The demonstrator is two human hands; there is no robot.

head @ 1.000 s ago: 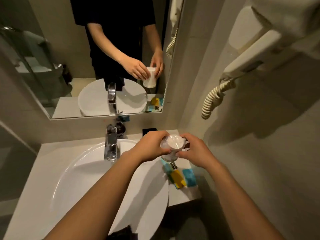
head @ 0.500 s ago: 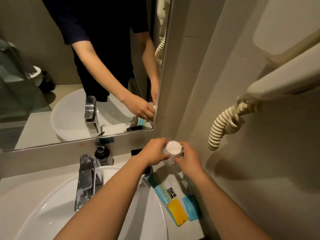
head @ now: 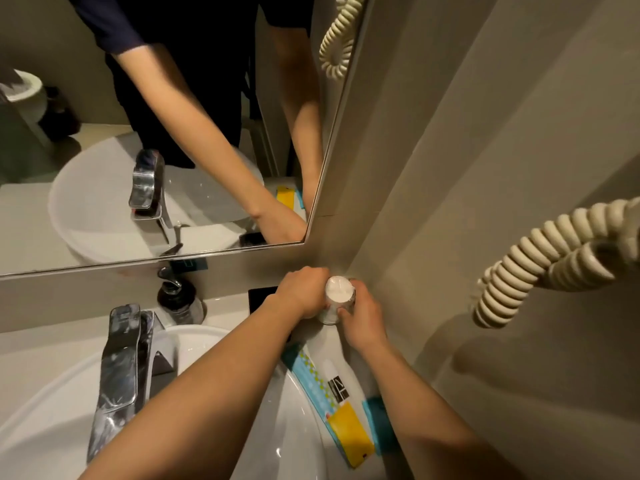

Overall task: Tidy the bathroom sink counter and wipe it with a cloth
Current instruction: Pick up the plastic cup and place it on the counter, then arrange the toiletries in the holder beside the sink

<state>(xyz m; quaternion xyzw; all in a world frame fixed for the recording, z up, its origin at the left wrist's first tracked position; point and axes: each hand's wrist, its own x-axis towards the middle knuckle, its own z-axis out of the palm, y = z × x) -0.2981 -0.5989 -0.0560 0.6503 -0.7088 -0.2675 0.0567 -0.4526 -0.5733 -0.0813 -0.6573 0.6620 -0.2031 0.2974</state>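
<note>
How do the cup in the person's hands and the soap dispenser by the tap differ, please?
The cup is pale and clear; the soap dispenser is dark. The cup is gripped by the left hand and right hand; the dispenser stands untouched. Both stand upright at the counter's back.

One cup [head: 337, 299] stands at the back corner of the table [head: 221, 306], with two hands on it: the left hand [head: 304, 292] and the right hand [head: 360, 320]. There is one basin [head: 207, 344], one tap [head: 119, 372], one dark soap bottle [head: 178, 299] and one black square pad [head: 261, 297]. Two flat packets lie by the wall, a long one [head: 332, 396] with a yellow end and a teal one [head: 381, 424], and there is one mirror [head: 86, 98] and one coiled cord [head: 540, 261].
</note>
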